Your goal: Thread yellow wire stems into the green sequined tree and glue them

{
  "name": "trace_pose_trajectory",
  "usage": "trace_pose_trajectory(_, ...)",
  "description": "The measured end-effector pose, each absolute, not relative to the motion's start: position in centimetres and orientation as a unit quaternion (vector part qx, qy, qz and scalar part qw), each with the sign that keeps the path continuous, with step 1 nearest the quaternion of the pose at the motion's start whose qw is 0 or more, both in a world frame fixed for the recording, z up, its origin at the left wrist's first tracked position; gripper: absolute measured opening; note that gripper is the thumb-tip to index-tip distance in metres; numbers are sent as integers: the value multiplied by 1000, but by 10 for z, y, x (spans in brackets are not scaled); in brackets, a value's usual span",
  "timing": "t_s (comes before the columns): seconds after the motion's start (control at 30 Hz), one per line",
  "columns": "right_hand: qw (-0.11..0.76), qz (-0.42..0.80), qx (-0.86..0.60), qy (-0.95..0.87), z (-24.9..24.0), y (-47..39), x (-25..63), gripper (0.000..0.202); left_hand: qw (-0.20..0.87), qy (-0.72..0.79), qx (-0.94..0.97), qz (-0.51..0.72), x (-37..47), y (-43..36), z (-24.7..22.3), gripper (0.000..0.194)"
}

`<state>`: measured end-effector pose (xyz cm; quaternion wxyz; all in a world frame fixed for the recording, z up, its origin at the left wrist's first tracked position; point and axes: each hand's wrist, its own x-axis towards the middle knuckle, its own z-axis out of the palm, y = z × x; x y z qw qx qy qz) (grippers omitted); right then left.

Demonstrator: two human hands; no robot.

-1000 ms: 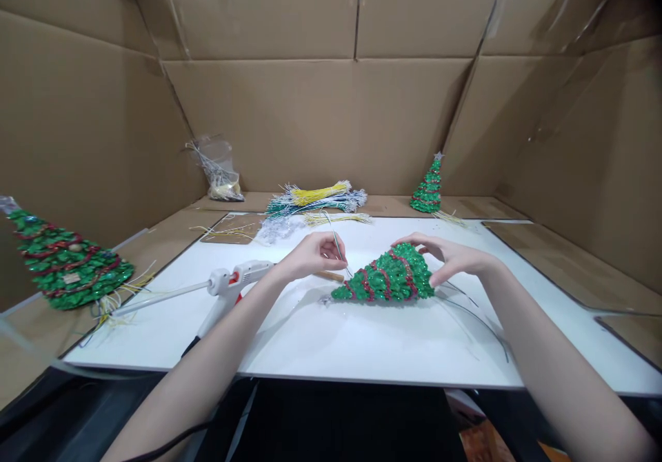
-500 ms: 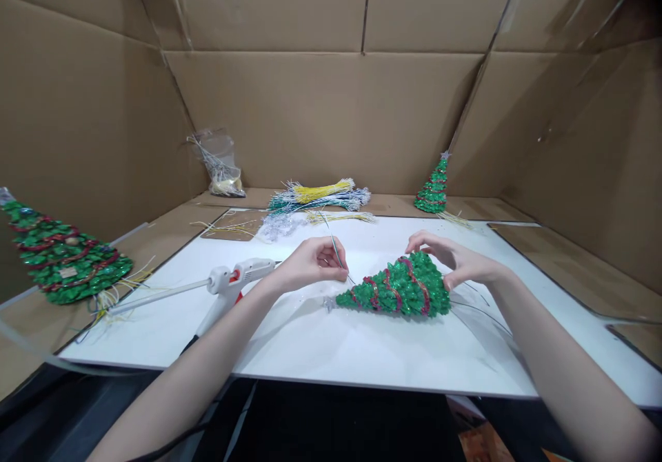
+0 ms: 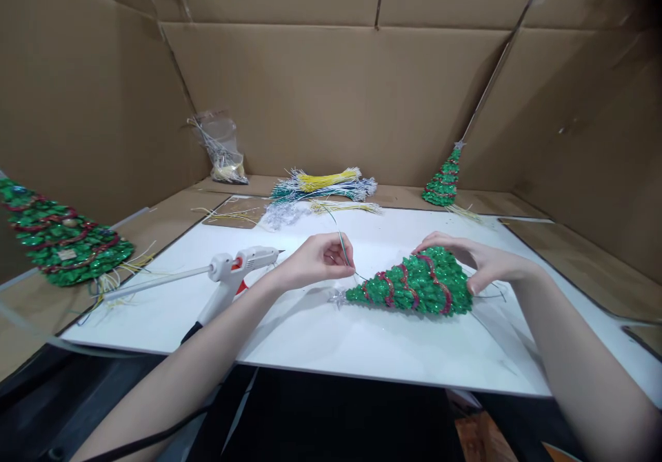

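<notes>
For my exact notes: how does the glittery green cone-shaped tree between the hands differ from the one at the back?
The glittery green tree is on its side; the back tree stands, star up. The right hand holds the first tree; no hand touches the back tree. Both are star-topped and red-garlanded.

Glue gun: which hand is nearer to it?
Left. The left hand, pinching a wire, is just right of the glue gun; the right hand is farther right, on the lying tree.

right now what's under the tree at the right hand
The white board shows around the tree, thin wires past its wide end. Whatever is directly beneath is hidden by the tree itself.
</notes>
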<state>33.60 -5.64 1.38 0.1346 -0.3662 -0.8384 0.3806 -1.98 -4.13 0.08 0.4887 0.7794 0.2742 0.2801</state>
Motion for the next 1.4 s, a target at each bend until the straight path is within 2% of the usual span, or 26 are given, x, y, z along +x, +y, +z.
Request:
trace_pose_trajectory(0.3, 142, 356, -365, -848, 12, -59, 350, 95, 521, 263, 749, 315, -18, -45, 2, 22)
trace_pose_trajectory(0.5, 142, 337, -376, -851, 14, -61, 356, 100, 527, 262, 756, 288, -15, -48, 3, 20)
trace_pose_trajectory(0.67, 146, 345, -370, -850, 16, -61, 356, 97, 553, 249, 749, 266, -12, -52, 4, 17)
trace_pose_trajectory(1.0, 169, 372, -394, -823, 12, -59, 356, 90, 536, 257, 761, 258, -11, -53, 3, 15)
trace_pose_trajectory(1.1, 216, 381, -391, -809, 12, -61, 354, 81, 518, 259, 777, 247, -12, -52, 1, 13)
trace_pose_trajectory(1.3, 390, 348, -399, -754, 9, -61, 356, 46, 472, 272, 808, 224, -13, -51, -1, 12)
trace_pose_trajectory(1.4, 422, 380, -387, -727, 8, -62, 357, 38, 444, 282, 823, 213, -13, -52, -4, 12)
